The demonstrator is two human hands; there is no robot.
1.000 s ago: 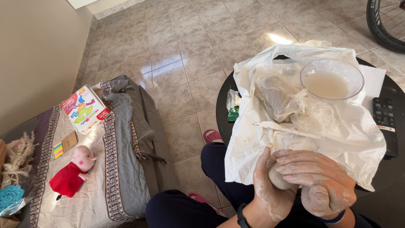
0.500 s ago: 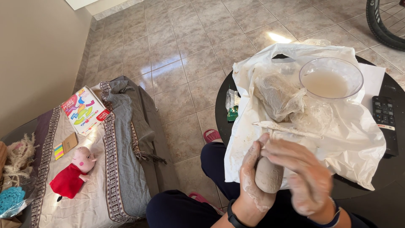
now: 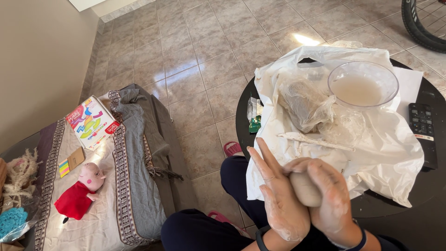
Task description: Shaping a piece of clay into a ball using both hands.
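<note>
A grey-beige lump of clay [image 3: 304, 189] is pressed between my two palms at the bottom middle of the head view. My left hand [image 3: 278, 200] is flat and upright against its left side, fingers straight and dusted white. My right hand [image 3: 329, 197] curls over the lump's right side. Just beyond my hands, a white plastic sheet [image 3: 381, 153] covers a round black table [image 3: 395, 204]. On the sheet lie a thin white modelling tool [image 3: 316, 142], a wrapped grey block of clay [image 3: 304, 104] and a clear bowl of cloudy water [image 3: 363, 86].
A black remote control [image 3: 423, 132] lies at the table's right edge. To my left, a covered bed [image 3: 107, 186] holds a pink plush toy in a red dress [image 3: 81, 190], a colourful box [image 3: 92, 122] and sticky notes [image 3: 69, 162]. A bicycle tyre [image 3: 420, 25] is at the top right. Tiled floor [image 3: 195, 60] lies beyond.
The lump has turned between my palms. My left hand has straightened upright against it, and my right hand has shifted from on top of it to its right side.
</note>
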